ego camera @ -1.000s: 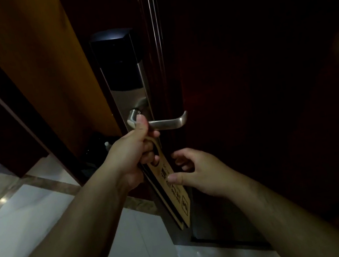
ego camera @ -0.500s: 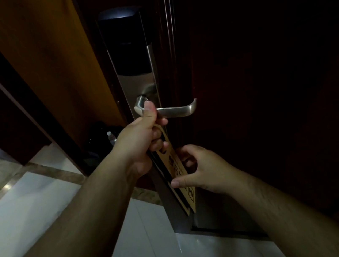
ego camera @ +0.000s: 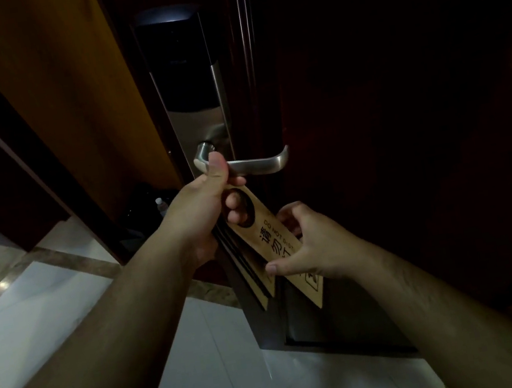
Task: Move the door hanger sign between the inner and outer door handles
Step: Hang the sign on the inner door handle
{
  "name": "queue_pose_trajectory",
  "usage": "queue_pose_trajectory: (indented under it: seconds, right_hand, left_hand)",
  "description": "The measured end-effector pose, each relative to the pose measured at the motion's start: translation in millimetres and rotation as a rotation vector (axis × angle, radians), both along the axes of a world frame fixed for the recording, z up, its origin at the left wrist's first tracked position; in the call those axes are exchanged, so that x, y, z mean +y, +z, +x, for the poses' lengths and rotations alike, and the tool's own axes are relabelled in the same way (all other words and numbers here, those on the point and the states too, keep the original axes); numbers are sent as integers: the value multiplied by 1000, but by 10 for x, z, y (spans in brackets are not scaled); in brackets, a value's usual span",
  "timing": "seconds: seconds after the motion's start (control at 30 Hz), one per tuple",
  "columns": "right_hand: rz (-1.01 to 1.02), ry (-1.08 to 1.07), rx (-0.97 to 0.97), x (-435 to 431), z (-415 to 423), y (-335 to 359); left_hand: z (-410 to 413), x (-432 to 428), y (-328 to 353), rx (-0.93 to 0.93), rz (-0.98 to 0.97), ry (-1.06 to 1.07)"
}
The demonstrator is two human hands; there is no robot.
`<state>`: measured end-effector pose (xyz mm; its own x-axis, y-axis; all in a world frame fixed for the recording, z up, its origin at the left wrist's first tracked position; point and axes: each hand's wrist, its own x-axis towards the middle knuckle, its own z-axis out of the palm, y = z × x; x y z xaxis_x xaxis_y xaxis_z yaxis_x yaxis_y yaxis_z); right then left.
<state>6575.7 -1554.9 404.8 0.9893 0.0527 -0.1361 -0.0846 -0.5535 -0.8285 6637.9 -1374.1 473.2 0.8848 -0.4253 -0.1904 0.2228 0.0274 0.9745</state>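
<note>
A tan door hanger sign point(ego camera: 277, 240) with black characters and "DO NOT DISTURB" hangs tilted just below the silver lever handle point(ego camera: 253, 163) of the dark door. My left hand point(ego camera: 207, 211) grips the sign's top, thumb pressed against the handle's near end and fingers through the sign's round hole. My right hand point(ego camera: 309, 245) pinches the sign's lower half between thumb and fingers. More tan sheets point(ego camera: 255, 281) hang behind it along the door edge.
Above the handle sits a silver lock plate with a black reader point(ego camera: 179, 58). The door's edge point(ego camera: 264, 320) faces me; an orange-brown wall panel point(ego camera: 64, 90) is on the left. A small bottle point(ego camera: 161, 205) stands among dark things on the white tiled floor point(ego camera: 208, 369).
The sign has swung out and turned so its printed face shows. My right hand moved up and closed on its lower half; my left hand keeps hold at the handle.
</note>
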Motion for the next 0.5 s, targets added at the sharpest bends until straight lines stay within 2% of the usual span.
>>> queue_pose_trajectory:
  seconds: [0.5]
  right_hand:
    - [-201, -32, -101, -183, -202, 190]
  left_hand:
    - [-63, -39, 3, -12, -3, 67]
